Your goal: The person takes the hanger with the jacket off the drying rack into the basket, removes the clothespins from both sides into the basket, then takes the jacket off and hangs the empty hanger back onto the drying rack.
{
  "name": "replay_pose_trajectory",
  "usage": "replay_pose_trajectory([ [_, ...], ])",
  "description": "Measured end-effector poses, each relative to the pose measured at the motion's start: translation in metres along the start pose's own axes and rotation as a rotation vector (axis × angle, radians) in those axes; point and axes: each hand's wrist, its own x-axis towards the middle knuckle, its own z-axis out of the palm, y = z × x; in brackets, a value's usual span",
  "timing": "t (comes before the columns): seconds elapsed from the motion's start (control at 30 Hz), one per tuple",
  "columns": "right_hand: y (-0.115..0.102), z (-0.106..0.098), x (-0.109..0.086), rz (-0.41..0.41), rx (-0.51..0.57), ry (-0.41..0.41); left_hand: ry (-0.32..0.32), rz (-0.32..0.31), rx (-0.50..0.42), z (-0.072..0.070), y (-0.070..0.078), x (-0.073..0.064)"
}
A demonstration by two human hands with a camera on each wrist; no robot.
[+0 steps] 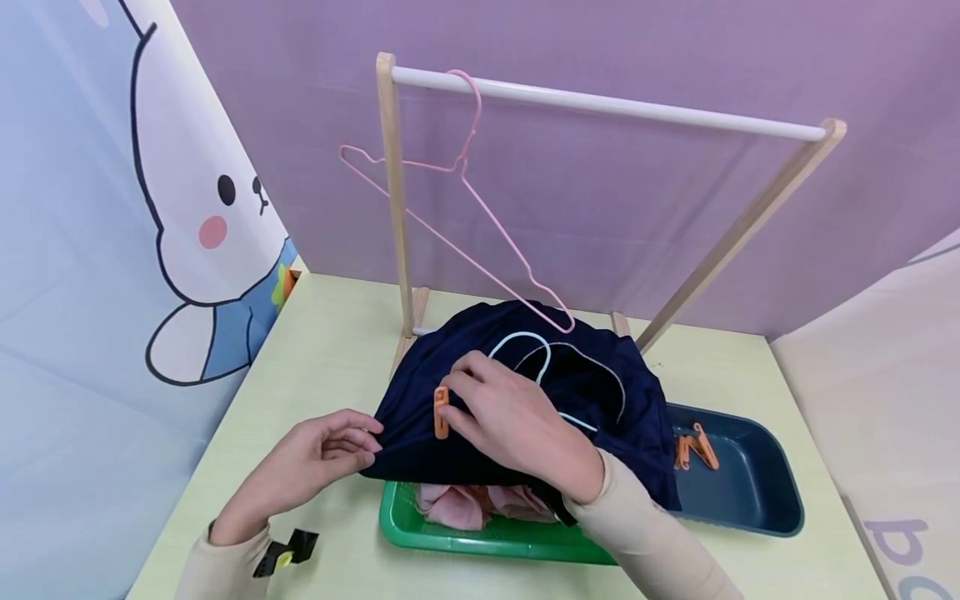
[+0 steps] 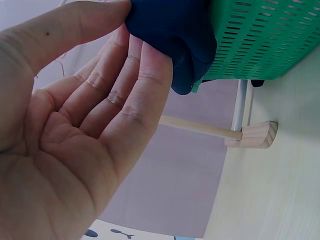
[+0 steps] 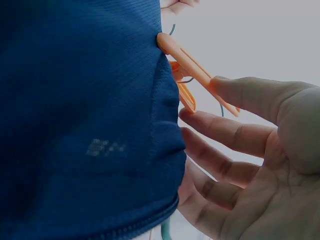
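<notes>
A navy garment (image 1: 450, 354) with a neck opening is draped over a green basket (image 1: 495, 546). Its left edge is pinched between the thumb and fingers of my left hand (image 1: 322, 454). My right hand (image 1: 517, 417) holds an orange clothespin (image 1: 441, 421) between thumb and index finger, the other fingers loosely bent. In the right wrist view the clothespin (image 3: 187, 62) meets the edge of the navy fabric (image 3: 85, 100). A light blue hanger (image 1: 521, 335) pokes its hook out at the neck opening, partly hidden by the cloth and my right hand.
Pink cloth (image 1: 453, 507) lies in the basket. To the right, a dark blue tray (image 1: 772, 492) contains several orange clothespins (image 1: 703, 448). Behind stands a wooden rack with a white bar (image 1: 600, 102), from which a pink hanger (image 1: 478, 108) hangs near the left post (image 1: 393, 183).
</notes>
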Motion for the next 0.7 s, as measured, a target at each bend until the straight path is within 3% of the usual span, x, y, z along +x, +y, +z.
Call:
replay_pose_trajectory([
  [0.47,-0.004,-0.001,-0.005,0.005,0.190,0.033,-0.009,-0.039,0.007,-0.001,0.000,0.000],
  [0.7,-0.006,-0.017,-0.014,-0.026,0.242,0.089,-0.004,-0.025,0.005,-0.002,0.002,0.000],
])
